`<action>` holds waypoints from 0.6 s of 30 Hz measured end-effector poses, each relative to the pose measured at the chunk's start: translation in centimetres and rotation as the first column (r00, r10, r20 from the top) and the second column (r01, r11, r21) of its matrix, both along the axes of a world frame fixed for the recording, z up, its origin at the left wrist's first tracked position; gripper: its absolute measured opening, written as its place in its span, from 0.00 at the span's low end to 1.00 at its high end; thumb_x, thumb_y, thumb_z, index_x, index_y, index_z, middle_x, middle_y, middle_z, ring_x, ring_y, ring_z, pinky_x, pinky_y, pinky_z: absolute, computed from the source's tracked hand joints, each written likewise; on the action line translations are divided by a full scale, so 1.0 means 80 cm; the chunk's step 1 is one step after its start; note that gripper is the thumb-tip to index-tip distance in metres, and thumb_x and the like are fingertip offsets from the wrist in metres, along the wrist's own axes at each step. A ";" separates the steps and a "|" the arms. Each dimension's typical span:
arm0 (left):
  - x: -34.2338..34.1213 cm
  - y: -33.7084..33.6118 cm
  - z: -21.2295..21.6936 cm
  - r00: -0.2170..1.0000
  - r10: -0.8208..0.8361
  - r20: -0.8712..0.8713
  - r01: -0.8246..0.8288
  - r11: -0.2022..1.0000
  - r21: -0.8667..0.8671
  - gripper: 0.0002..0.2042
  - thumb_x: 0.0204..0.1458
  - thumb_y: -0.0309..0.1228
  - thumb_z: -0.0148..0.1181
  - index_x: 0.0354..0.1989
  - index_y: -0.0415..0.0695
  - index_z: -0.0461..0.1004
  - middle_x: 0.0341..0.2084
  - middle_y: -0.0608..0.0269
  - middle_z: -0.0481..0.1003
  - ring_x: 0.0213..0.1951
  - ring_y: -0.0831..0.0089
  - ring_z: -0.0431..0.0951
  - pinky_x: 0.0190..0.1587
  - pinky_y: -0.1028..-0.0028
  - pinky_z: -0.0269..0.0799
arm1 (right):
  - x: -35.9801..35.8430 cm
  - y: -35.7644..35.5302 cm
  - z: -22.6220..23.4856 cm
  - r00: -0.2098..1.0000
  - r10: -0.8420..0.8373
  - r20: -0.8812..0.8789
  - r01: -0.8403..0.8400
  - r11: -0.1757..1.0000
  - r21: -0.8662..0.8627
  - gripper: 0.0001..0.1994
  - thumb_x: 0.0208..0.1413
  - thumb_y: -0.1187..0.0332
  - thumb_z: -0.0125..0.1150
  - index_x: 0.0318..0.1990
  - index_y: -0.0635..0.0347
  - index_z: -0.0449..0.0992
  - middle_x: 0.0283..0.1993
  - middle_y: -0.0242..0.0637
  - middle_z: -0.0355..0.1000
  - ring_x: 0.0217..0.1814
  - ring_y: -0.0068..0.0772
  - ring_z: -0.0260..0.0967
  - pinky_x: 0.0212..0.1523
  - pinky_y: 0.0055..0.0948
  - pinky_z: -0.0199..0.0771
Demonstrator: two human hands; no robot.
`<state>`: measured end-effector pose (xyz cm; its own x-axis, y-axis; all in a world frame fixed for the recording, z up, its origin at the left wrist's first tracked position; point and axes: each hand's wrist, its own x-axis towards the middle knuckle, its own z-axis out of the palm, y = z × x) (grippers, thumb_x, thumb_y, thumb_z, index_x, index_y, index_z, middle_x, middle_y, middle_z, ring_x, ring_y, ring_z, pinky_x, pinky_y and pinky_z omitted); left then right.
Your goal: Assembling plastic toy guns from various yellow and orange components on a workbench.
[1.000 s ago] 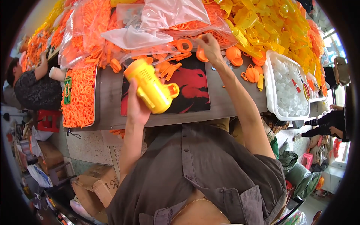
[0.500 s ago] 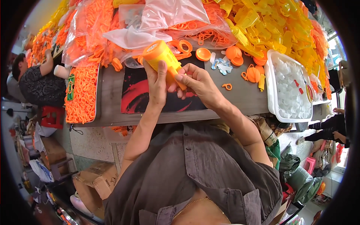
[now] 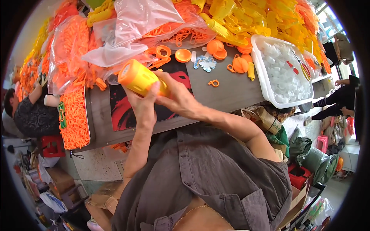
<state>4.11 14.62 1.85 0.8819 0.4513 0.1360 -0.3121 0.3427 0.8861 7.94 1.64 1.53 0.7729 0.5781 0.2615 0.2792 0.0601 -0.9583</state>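
Note:
Above the dark mat [image 3: 125, 115] I hold a yellow plastic flashlight [image 3: 142, 78] with a wide orange head pointing up and to the left. My left hand [image 3: 142, 106] is closed round its body from below, thumb lying along the near side. Round the back end wraps my right hand [image 3: 178, 96], its fingers partly hidden behind the flashlight. On the table to the right lie a small orange ring clip [image 3: 213, 83], an orange round cup-shaped part [image 3: 183, 56], small blue-and-clear pieces [image 3: 205, 62] and several round orange parts [image 3: 240, 64].
A tray of orange clips [image 3: 74, 121] stands at the left edge. To the right, a white bin [image 3: 266, 90] holds translucent caps, scissors [image 3: 304, 71] and a red-handled tool [image 3: 292, 67]. Bagged orange parts and a yellow heap [image 3: 246, 19] cover the back. A person [image 3: 34, 113] sits at far left.
The flashlight has tipped further left and moved left and down in the picture. My right hand has shifted from its side to grip the back end. The whole view has turned slightly.

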 end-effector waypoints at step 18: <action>-0.047 0.061 0.009 0.997 0.040 -0.066 0.056 0.224 0.973 0.36 0.37 0.25 0.75 0.59 0.48 0.65 0.50 0.62 0.68 0.55 0.68 0.69 0.62 0.57 0.60 | 0.070 -0.068 0.019 0.996 0.019 0.087 0.016 0.922 -0.386 0.16 0.56 0.60 0.63 0.46 0.62 0.76 0.45 0.46 0.75 0.43 0.39 0.75 0.43 0.33 0.73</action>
<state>0.32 19.47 2.59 0.9117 0.0038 0.4108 -0.2446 -0.7982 0.5504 13.56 -3.78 3.05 0.7561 0.6490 0.0845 0.3634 -0.3088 -0.8790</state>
